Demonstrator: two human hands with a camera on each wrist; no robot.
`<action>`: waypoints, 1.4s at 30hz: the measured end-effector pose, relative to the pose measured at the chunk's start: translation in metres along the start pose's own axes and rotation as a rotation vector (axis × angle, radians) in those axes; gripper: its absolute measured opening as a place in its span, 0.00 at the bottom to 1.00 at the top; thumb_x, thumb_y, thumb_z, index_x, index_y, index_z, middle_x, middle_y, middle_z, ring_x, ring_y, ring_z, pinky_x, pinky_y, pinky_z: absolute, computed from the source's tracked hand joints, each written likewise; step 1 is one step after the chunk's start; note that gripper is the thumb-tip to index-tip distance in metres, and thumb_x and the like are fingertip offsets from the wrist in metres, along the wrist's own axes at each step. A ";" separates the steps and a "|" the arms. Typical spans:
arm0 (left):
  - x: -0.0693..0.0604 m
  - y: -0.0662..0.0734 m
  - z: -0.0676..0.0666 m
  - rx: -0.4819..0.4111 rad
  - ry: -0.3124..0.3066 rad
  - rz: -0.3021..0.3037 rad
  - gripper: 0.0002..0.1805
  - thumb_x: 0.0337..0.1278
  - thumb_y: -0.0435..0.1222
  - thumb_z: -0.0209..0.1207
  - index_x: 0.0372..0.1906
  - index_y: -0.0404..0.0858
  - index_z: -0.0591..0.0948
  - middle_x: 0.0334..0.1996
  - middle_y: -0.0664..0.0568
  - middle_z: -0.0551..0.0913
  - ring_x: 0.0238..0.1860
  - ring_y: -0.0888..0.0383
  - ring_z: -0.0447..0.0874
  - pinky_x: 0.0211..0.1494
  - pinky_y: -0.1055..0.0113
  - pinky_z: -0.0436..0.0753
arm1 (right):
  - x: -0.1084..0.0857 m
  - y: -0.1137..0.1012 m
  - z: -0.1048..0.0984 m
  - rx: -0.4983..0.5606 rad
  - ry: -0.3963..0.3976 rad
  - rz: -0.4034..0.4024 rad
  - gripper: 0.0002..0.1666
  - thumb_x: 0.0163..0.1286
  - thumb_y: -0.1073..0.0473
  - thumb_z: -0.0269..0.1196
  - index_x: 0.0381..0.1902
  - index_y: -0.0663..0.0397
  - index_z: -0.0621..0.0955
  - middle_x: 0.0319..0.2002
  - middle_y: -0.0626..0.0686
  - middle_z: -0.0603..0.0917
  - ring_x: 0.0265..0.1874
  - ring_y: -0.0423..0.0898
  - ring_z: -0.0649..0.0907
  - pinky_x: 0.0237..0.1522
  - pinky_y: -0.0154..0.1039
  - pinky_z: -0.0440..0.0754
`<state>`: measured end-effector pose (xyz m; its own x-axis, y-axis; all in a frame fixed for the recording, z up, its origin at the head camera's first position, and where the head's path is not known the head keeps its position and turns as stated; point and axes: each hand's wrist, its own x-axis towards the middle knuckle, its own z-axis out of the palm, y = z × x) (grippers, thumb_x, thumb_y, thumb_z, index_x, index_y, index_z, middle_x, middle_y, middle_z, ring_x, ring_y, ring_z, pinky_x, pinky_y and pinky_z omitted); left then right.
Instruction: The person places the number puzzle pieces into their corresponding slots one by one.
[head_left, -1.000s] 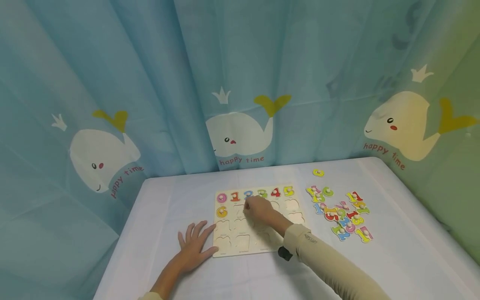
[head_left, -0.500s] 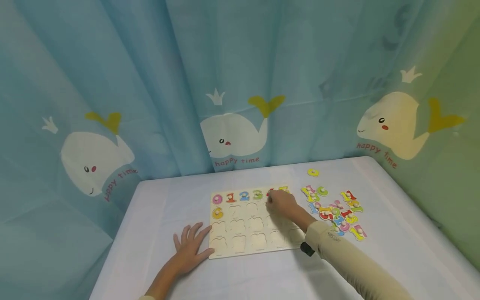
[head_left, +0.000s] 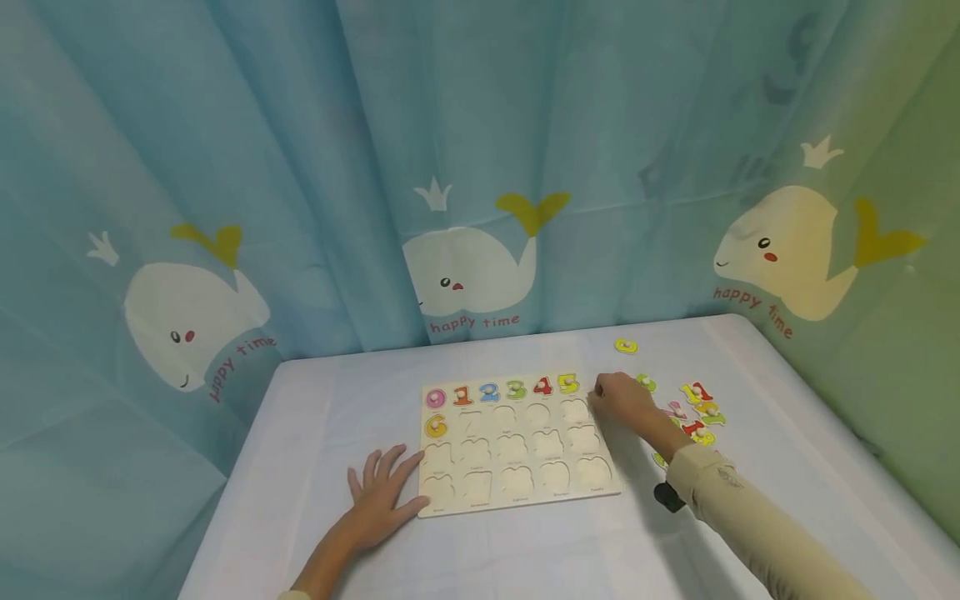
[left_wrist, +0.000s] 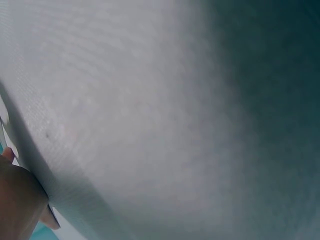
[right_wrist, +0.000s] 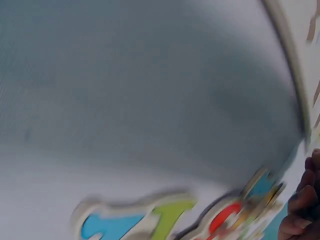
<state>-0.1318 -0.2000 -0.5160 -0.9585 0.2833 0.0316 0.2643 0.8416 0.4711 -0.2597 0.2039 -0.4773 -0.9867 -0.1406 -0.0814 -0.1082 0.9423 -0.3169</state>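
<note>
A pale wooden number puzzle board (head_left: 497, 487) lies on the white-covered table. Knobbed numerals 0 to 5 fill its top row, and an orange 6 (head_left: 436, 427) starts the second row; the other recesses are bare. My left hand (head_left: 378, 504) lies spread at the board's left edge, its thumb and a finger touching the edge. Just past the board's upper right corner hovers my right hand (head_left: 626, 402), fingers curled, with no piece visible in it. It partly covers the loose number pieces (head_left: 697, 431). In the right wrist view its curled fingers (right_wrist: 300, 200) show at the edge.
A yellow 0 piece (head_left: 626, 345) lies apart at the back. Beside the pile is a green piece (head_left: 645, 382). A blue-and-green piece (right_wrist: 112, 225) appears low in the right wrist view. Blue curtains (head_left: 315, 167) printed with whales hang behind the table.
My right hand has swept right across the board, from above the second row to beyond its right edge. The left hand stays at the board's edge. The head view has shifted slightly.
</note>
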 end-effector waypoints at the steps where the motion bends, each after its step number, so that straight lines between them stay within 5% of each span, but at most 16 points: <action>1: 0.000 0.000 0.000 0.002 0.000 0.001 0.36 0.57 0.56 0.56 0.67 0.44 0.67 0.67 0.41 0.57 0.67 0.33 0.41 0.56 0.26 0.31 | -0.001 0.005 -0.001 0.004 0.017 0.008 0.10 0.66 0.60 0.61 0.37 0.64 0.79 0.28 0.53 0.79 0.24 0.47 0.75 0.28 0.43 0.75; 9: 0.000 -0.001 0.002 0.011 -0.018 -0.004 0.37 0.57 0.57 0.55 0.68 0.44 0.66 0.68 0.41 0.56 0.67 0.34 0.40 0.56 0.26 0.31 | -0.003 0.050 -0.002 -0.037 0.185 -0.007 0.10 0.65 0.63 0.60 0.38 0.67 0.75 0.29 0.56 0.74 0.26 0.51 0.74 0.30 0.48 0.76; 25: 0.001 0.001 0.001 0.007 -0.009 0.021 0.36 0.57 0.57 0.55 0.68 0.45 0.66 0.68 0.42 0.56 0.67 0.33 0.41 0.56 0.26 0.31 | -0.006 0.074 -0.020 0.051 0.051 0.150 0.12 0.68 0.63 0.55 0.42 0.70 0.74 0.34 0.63 0.77 0.32 0.55 0.76 0.36 0.53 0.77; 37: 0.000 0.002 0.000 0.019 -0.027 -0.012 0.37 0.57 0.57 0.55 0.68 0.45 0.65 0.68 0.42 0.55 0.67 0.34 0.40 0.56 0.26 0.31 | -0.019 0.092 -0.047 0.063 0.062 0.077 0.14 0.69 0.64 0.52 0.44 0.72 0.75 0.37 0.65 0.79 0.34 0.58 0.76 0.42 0.56 0.76; 42: 0.001 -0.001 0.001 0.009 -0.036 -0.023 0.37 0.57 0.57 0.55 0.69 0.45 0.65 0.68 0.41 0.55 0.67 0.33 0.39 0.56 0.26 0.29 | -0.021 0.098 -0.054 0.081 -0.092 0.103 0.15 0.68 0.62 0.56 0.45 0.72 0.76 0.39 0.66 0.79 0.38 0.60 0.77 0.44 0.56 0.76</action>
<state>-0.1323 -0.1997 -0.5176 -0.9598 0.2805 -0.0109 0.2438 0.8521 0.4631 -0.2558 0.3152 -0.4553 -0.9764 -0.0749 -0.2025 0.0071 0.9262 -0.3770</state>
